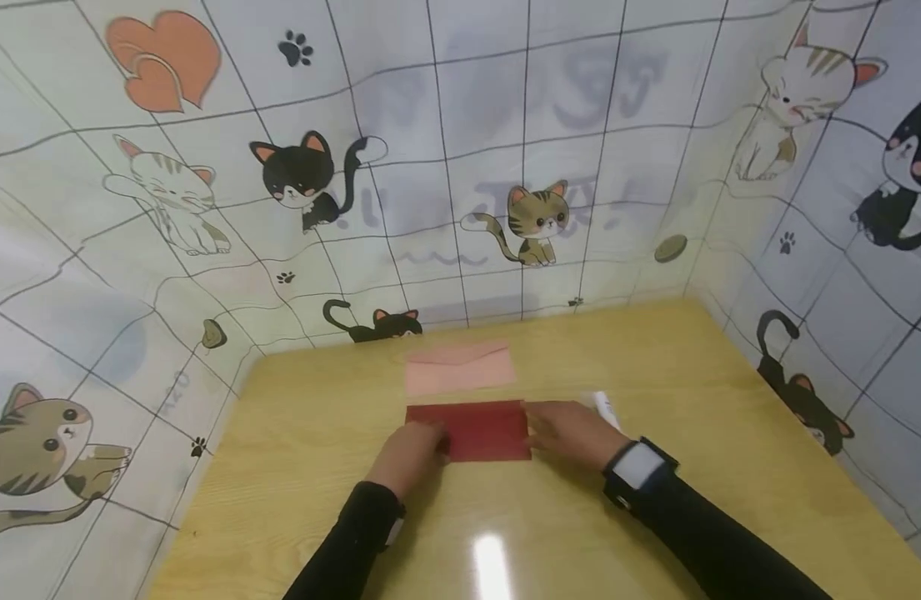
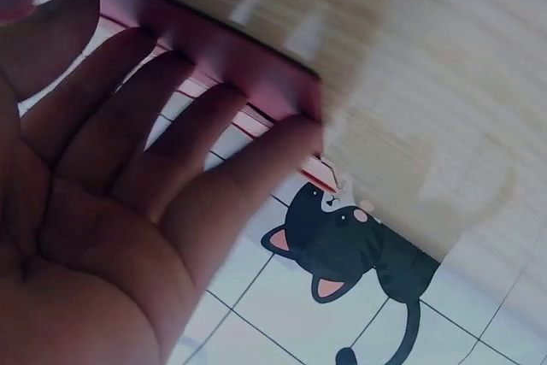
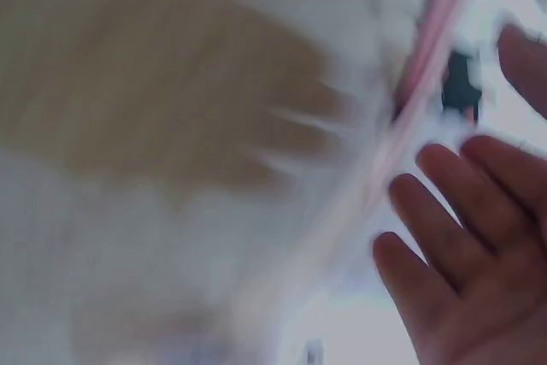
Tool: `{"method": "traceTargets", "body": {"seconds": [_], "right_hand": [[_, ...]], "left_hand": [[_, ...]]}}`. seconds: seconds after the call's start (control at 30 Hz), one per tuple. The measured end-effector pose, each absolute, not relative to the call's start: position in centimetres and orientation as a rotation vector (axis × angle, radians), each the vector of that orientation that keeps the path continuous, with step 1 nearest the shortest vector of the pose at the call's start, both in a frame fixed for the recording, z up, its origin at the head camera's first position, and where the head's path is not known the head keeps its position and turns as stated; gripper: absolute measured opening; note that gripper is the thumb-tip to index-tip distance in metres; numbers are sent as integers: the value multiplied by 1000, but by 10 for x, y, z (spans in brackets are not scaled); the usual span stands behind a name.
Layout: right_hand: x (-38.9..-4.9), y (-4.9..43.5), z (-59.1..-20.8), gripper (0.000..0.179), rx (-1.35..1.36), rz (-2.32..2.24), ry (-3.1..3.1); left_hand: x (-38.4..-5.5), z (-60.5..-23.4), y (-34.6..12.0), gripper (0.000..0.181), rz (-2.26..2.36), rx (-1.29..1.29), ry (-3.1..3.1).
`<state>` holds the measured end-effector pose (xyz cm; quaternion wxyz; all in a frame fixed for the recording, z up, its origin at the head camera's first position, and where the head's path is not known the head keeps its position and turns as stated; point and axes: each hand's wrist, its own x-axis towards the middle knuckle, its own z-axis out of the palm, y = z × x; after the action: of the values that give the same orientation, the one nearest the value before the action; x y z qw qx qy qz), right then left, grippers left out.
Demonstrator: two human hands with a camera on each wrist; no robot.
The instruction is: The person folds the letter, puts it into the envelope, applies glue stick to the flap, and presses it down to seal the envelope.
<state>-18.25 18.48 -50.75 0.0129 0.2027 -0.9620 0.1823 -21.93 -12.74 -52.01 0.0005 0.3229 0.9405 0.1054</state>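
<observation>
A dark red paper rectangle (image 1: 490, 432), card or envelope I cannot tell, lies on the wooden table in the head view. My left hand (image 1: 407, 458) rests over its near left part. In the left wrist view the fingertips (image 2: 226, 96) touch the red paper with fingers fairly straight, the thumb near its edge. By the right edge is my right hand (image 1: 576, 432); its fingers (image 3: 427, 211) are extended and apart, with nothing held. Just beyond the red paper lies a pink envelope (image 1: 460, 375) with a pointed flap. The right wrist view is blurred.
A white stick-like item (image 1: 606, 408) lies behind my right hand, partly hidden by it. Cloth walls (image 1: 475, 125) printed with cats and grid lines stand at the back and both sides of the table (image 1: 317, 450).
</observation>
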Motion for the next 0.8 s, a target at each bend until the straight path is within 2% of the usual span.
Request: {"method": "traceTargets", "body": {"seconds": [0.13,0.23,0.33,0.57,0.73,0.8], "right_hand": [[-166,241,-497,50,101,485,-2954],[-166,265,-487,55,-113,431,-3050],[-170,274,-487,54,-160,552,-3184],[-164,284,-499,26,-139,803,-3175],[-153,273,-498,30,-173,1034,-3152],[-148,258,-499,33,-174,1249,-3097]], "left_hand": [[-214,-521,-119,18,427,1033,2974],[-213,-511,-107,19,549,1011,3008],[-207,-500,-90,16,758,968,2906],[-193,-493,-63,7,985,943,2654],[-185,-496,-58,8,1074,903,2598],[-177,-498,-54,19,1091,891,2574]]}}
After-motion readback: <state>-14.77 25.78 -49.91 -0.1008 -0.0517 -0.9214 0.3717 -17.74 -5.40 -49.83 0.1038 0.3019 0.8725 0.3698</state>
